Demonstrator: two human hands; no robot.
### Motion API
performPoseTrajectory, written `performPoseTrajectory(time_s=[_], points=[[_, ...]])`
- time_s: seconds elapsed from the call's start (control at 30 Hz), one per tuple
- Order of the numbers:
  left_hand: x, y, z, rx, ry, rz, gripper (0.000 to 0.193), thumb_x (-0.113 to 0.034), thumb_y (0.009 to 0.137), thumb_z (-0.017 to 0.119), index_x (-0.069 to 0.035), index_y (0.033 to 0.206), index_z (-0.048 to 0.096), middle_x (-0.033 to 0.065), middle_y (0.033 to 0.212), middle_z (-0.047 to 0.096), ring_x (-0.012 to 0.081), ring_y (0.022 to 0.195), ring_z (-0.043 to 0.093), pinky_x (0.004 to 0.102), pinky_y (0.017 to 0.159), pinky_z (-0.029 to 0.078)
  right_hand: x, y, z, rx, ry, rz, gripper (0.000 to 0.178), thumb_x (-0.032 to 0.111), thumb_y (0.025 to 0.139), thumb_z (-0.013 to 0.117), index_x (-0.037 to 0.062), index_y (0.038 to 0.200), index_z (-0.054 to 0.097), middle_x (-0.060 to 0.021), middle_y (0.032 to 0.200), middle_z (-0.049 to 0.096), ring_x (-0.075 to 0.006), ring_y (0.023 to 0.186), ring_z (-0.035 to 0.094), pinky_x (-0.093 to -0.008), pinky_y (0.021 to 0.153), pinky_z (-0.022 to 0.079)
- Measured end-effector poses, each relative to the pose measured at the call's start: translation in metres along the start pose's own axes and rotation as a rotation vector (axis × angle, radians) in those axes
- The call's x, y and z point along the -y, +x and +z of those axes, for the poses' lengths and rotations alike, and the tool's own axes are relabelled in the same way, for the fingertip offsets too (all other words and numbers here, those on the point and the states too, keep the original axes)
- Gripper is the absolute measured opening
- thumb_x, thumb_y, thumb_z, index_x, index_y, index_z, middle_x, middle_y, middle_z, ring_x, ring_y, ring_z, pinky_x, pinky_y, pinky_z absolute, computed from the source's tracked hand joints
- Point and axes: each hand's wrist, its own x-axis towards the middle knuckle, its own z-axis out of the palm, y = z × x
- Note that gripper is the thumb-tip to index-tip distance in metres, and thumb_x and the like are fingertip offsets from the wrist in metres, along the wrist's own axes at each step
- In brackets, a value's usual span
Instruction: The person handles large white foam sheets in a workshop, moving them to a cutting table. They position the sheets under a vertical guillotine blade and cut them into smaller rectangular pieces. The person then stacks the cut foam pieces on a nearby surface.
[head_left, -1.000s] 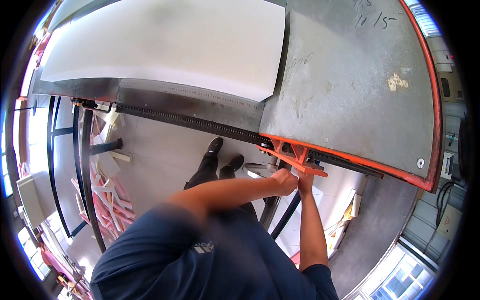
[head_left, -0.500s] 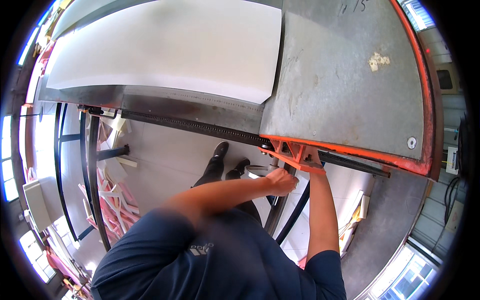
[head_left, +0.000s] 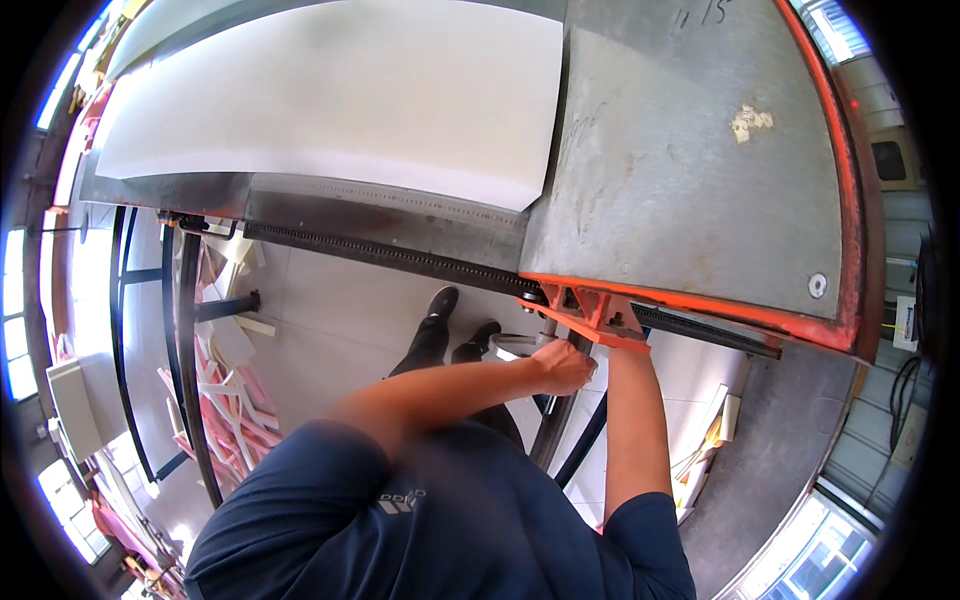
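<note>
My left hand (head_left: 566,367) is closed in a fist at the right side of a round metal handwheel (head_left: 512,346), below the machine table's front edge. My right forearm reaches up to an orange metal bracket (head_left: 592,318) under the corner of a large grey metal plate (head_left: 690,170). Most of my right hand (head_left: 628,350) is hidden under that bracket, fingers included. Left of the plate lies a thick white slab (head_left: 340,95), its right end close along the plate's edge.
A dark toothed rail (head_left: 390,252) runs along the table's front, below a ruler strip (head_left: 400,198). Steel legs (head_left: 188,350) stand at the left, near pink and white offcuts (head_left: 235,390) on the floor. More offcuts (head_left: 712,440) lie right of my right forearm.
My right forearm and the grey plate have shifted very slightly in the picture. The left hand stays closed at the handwheel, and the white slab looks unmoved.
</note>
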Motion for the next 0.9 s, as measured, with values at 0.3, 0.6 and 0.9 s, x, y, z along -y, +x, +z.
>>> performPoseTrajectory(time_s=[0.3,0.6,0.9], points=[[-0.005,-0.005,-0.020,0.085,-0.114,-0.100,0.015,-0.014,0.080,0.054,-0.007,0.090,0.063,0.0122,0.077,0.067,0.0320,0.078,0.067,0.0414,0.069,0.053,0.003,0.007,0.010,-0.006,0.019,0.010,0.028,0.028,0.088,0.063,0.0010,0.095,0.062,-0.0050,0.077,0.062,-0.0149,0.069,0.058,-0.0303,0.060,0.046],[-0.009,-0.004,-0.021,0.123,-0.058,-0.097,0.018,-0.007,0.076,0.055,-0.006,0.092,0.064,0.0143,0.081,0.067,0.0331,0.081,0.066,0.0417,0.071,0.054,0.003,0.005,0.009,0.001,0.024,0.023,0.028,0.029,0.088,0.064,0.0013,0.093,0.062,-0.0044,0.076,0.062,-0.0142,0.067,0.058,-0.0301,0.058,0.045],[-0.001,0.003,0.010,0.044,-0.141,-0.122,0.017,-0.005,0.075,0.055,-0.003,0.089,0.065,0.0175,0.085,0.067,0.0359,0.085,0.066,0.0431,0.074,0.054,0.005,0.008,0.015,0.001,0.029,0.033,0.027,0.029,0.088,0.064,0.0016,0.091,0.062,-0.0039,0.076,0.061,-0.0136,0.066,0.057,-0.0300,0.056,0.044]])
